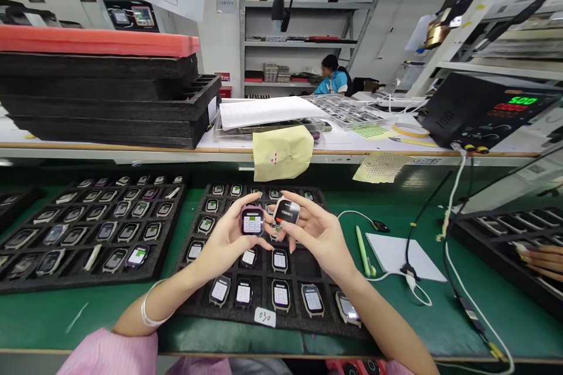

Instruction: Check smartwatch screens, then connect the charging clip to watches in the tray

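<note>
My left hand point(229, 240) is closed on a purple-edged smartwatch body point(252, 221) whose lit screen faces me. My right hand point(314, 233) grips a second watch body point(287, 211) with a dark screen, tilted, right beside the first. Both hands hover over a black foam tray point(308, 266) labelled 030, with several watch bodies lying in its pockets, some lit. A silver bracelet is on my left wrist.
A second foam tray point(173, 228) of watch bodies lies at left. A green pen point(363, 249), a white sheet point(398, 255) and cables point(453, 258) lie at right. Another person's hand point(543, 261) rests on a tray at far right. Stacked black trays point(109, 99) and a power supply point(479, 108) stand on the raised shelf.
</note>
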A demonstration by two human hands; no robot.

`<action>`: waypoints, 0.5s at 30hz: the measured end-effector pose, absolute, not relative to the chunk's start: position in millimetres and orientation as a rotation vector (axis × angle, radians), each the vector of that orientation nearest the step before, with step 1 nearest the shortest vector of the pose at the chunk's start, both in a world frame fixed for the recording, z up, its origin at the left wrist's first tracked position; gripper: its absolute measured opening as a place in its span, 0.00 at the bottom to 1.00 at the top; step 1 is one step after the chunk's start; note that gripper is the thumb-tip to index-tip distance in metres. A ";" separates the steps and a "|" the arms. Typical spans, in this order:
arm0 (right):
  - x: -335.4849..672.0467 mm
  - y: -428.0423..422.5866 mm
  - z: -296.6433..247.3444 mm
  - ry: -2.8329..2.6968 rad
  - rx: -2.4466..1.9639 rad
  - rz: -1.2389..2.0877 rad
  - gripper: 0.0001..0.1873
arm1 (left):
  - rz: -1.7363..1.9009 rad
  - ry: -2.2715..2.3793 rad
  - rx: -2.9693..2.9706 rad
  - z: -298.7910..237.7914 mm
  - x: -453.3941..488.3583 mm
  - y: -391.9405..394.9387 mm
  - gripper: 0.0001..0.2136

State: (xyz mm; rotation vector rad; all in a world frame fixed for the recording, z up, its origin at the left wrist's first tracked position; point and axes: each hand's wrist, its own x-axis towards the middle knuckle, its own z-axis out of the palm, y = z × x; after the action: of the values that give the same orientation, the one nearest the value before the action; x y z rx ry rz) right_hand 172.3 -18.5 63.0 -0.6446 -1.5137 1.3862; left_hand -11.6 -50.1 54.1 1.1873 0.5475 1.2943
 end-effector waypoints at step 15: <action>171.0 -16.3 60.7 -1.535 -0.779 1.212 0.16 | 1.295 0.540 1.165 49.8 -12.8 -47.9 0.25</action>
State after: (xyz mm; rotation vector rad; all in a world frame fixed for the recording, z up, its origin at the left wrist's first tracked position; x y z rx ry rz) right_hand 171.0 -16.3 60.7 -0.7786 -1.5354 1.2117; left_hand -12.8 -47.9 49.8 1.1650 0.5403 1.2952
